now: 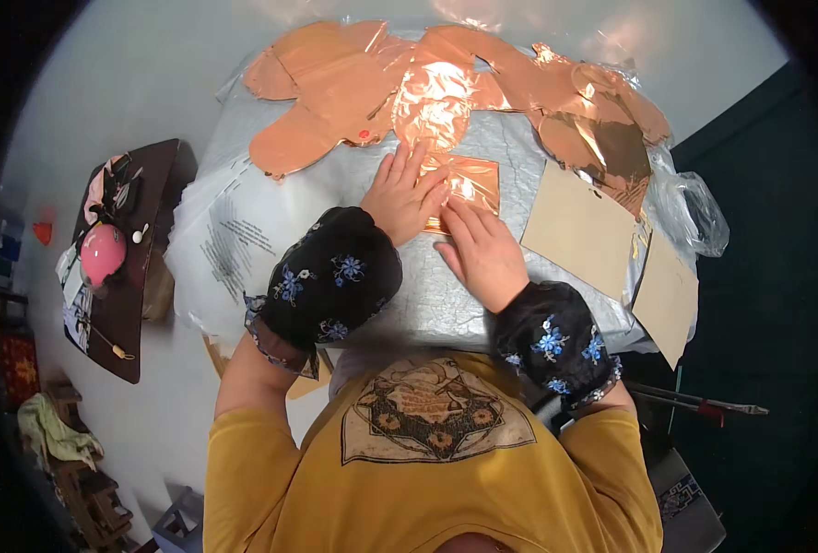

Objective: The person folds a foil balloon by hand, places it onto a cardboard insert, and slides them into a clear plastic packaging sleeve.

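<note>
A copper foil packet appears largely folded and is laid mid-worktop. It is touched by spread fingers of the left hand and closer-set fingers of the right hand. Larger foil shapes are left unfolded, far side.

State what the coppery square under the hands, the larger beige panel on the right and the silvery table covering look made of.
Coppery square: probably metallised plastic film, though foil is possible; glossy, with bright glints and creases. Larger beige panel: likely cardboard; matt, flat and straight-edged. Silvery table covering: perhaps foil or plastic sheeting; its sheen and wrinkles fit either.
</note>
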{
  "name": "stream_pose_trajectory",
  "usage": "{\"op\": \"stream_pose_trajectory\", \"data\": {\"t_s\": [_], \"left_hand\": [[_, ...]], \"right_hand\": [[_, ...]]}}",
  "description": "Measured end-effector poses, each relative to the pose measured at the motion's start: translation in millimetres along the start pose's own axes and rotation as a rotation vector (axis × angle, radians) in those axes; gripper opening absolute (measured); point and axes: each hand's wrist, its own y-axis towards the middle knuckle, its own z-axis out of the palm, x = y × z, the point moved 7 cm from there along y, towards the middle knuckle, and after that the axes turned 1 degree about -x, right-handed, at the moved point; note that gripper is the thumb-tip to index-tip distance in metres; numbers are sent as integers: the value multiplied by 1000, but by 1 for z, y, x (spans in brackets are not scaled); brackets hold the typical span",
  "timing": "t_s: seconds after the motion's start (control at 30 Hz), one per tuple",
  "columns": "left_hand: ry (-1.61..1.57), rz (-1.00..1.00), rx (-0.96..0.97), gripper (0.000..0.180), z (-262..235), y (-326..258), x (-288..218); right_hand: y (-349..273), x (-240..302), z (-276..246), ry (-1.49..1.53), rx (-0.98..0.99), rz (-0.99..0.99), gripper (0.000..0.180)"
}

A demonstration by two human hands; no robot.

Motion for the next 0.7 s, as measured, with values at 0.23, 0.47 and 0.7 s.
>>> {"op": "stream_pose_trajectory", "data": {"t_s": [0.23,0.47,0.7], "left_hand": [[38,68,-35,46,1,1,1],[79,96,-112,48,-3,2,-2],[143,139,-147,42,-4,0,0]], "right_hand": [[3,11,3,-95,-4,177,51],[1,12,7,-156,61,188,55],[-9,11,23,-145,2,248,56]]}}
